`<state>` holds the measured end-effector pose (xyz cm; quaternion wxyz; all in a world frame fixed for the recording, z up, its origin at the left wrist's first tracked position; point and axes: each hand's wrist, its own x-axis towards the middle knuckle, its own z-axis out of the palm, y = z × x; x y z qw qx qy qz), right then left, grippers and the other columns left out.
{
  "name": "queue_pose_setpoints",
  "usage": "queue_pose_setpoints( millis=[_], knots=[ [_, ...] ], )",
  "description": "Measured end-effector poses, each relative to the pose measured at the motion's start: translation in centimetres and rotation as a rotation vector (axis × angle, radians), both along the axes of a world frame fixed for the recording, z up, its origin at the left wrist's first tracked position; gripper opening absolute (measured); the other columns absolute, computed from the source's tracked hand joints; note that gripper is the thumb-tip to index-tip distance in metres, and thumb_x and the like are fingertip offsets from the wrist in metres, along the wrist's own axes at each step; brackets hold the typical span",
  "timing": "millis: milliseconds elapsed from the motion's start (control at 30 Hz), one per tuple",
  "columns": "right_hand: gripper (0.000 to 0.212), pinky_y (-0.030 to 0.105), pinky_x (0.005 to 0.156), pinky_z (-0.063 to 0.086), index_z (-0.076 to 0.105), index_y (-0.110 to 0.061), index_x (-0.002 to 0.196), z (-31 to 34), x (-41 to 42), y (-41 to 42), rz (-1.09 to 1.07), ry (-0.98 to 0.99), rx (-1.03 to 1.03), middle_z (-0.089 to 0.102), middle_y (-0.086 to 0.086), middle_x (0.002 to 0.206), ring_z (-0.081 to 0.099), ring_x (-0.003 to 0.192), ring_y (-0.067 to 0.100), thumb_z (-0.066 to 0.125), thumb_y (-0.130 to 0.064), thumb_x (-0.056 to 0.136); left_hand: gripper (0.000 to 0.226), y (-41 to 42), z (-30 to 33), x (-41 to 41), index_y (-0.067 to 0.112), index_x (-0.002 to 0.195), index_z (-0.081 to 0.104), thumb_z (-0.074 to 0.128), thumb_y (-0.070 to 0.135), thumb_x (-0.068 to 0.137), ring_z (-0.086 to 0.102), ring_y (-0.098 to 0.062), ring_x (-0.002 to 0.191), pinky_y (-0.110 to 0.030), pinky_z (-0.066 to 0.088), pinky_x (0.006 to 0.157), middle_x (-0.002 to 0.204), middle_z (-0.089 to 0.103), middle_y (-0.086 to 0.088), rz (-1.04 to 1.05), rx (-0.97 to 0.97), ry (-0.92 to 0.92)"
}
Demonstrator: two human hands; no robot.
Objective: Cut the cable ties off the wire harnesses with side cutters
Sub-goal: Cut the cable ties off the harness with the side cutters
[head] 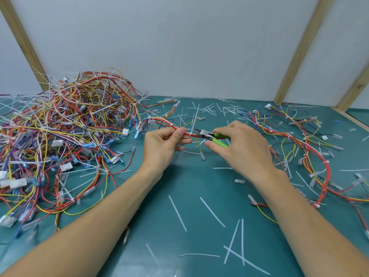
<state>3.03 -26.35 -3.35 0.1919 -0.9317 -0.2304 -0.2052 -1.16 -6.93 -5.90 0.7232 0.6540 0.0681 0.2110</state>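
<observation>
My left hand (162, 145) pinches a red wire harness (159, 121) between thumb and fingers, just above the green mat. A white cable tie (191, 134) wraps the harness right beside my left thumb. My right hand (241, 148) grips the green-handled side cutters (211, 136). Their metal jaws point left and sit right at that tie. The harness runs on to the right under my right hand, which hides part of it.
A big tangled pile of wire harnesses (60, 132) fills the left of the green mat (179, 196). More harnesses (311, 154) lie spread at the right. Cut white tie strips (233, 240) litter the mat. A white wall with wooden battens (299, 50) closes the back.
</observation>
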Motion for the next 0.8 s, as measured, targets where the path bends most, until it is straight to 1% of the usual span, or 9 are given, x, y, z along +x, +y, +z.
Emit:
queue_pose_setpoints(
  millis=[133,333,667,800],
  knots=[
    [0.037,0.031,0.072,0.034,0.074,-0.043,0.113,0.01,0.11,-0.10,-0.005,0.000,0.018,0.062,-0.011,0.102,0.059,0.101,0.017,0.063,-0.068,0.087,0.018,0.05,-0.15,0.08,0.003,0.085,0.073,0.065,0.014,0.097,0.077,-0.018,0.078,-0.022,0.059,0.063,0.076,0.077,-0.005,0.004,0.015,-0.011],
    [0.037,0.031,0.069,0.037,0.074,-0.045,0.113,0.03,0.12,-0.15,-0.007,0.016,0.029,0.062,-0.012,0.101,0.060,0.098,0.017,0.063,-0.069,0.087,0.020,-0.01,-0.15,0.05,0.007,0.081,0.073,0.064,0.013,0.097,0.077,-0.017,0.077,-0.022,0.058,0.064,0.073,0.076,-0.002,0.004,0.068,-0.034],
    [0.033,0.030,0.065,0.031,0.074,-0.046,0.106,0.13,-0.10,0.06,0.037,0.032,0.040,0.060,-0.011,0.096,0.058,0.092,0.016,0.063,-0.070,0.087,0.021,-0.13,-0.21,0.03,0.012,0.082,0.073,0.061,0.011,0.099,0.077,-0.016,0.078,-0.026,0.060,0.069,0.072,0.076,0.001,-0.001,0.154,-0.069],
    [0.032,0.031,0.062,0.032,0.075,-0.044,0.102,0.16,-0.16,0.06,0.042,0.025,0.027,0.061,-0.010,0.092,0.058,0.088,0.017,0.062,-0.069,0.087,0.022,-0.15,-0.21,0.02,0.013,0.081,0.074,0.061,0.011,0.099,0.077,-0.016,0.077,-0.025,0.060,0.068,0.072,0.076,0.001,0.002,0.154,-0.074]
  ],
)
